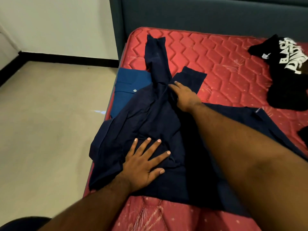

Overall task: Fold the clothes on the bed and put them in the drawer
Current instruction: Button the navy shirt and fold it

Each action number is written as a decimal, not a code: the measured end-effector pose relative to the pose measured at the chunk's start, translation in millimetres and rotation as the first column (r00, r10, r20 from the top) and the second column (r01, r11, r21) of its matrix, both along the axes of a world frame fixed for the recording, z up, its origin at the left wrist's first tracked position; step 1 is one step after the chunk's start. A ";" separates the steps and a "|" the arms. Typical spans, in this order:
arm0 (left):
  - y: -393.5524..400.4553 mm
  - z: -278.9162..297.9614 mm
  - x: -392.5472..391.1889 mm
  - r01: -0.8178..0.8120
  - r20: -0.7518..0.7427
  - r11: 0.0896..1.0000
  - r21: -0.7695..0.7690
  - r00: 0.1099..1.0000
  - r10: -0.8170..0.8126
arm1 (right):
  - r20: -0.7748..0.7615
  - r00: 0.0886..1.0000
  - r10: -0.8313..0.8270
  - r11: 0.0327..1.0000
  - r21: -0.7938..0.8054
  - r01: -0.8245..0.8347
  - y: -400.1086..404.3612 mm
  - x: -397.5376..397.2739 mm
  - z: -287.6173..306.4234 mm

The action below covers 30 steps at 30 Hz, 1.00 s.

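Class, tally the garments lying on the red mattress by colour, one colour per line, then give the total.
Navy: 1, the navy shirt under both hands
Blue: 1, the blue garment partly beneath it
Black: 1, the black printed T-shirt
Total: 3. A dark scrap at the right edge is too cut off to count.

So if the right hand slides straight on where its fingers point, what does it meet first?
Probably the navy shirt's sleeve: the right hand already presses the navy shirt and points up-left toward it.
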<state>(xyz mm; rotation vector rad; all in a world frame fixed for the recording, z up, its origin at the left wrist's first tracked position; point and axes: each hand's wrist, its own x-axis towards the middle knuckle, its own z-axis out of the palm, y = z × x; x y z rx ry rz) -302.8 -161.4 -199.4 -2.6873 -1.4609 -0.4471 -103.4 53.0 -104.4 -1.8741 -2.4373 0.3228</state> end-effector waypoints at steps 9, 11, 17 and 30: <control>-0.4 -5.3 -0.4 -0.012 0.000 1.000 0.028 1.000 0.012 | 0.173 0.984 -0.047 0.998 -0.039 0.055 32.0 -16.0 8.4; 0.3 -4.1 -0.4 -0.012 -0.008 1.000 0.016 1.000 0.013 | 0.160 0.985 -0.057 0.993 0.108 0.039 23.9 -13.8 16.5; -0.4 -2.0 -0.6 -0.021 0.009 0.999 -0.047 1.000 0.021 | 0.376 0.904 0.205 0.978 -0.055 -0.199 -8.3 56.2 52.8; -6.8 37.0 2.5 -0.098 -0.321 0.974 -0.202 0.947 0.028 | 0.346 0.867 -0.359 0.919 0.292 0.264 -157.8 143.4 93.1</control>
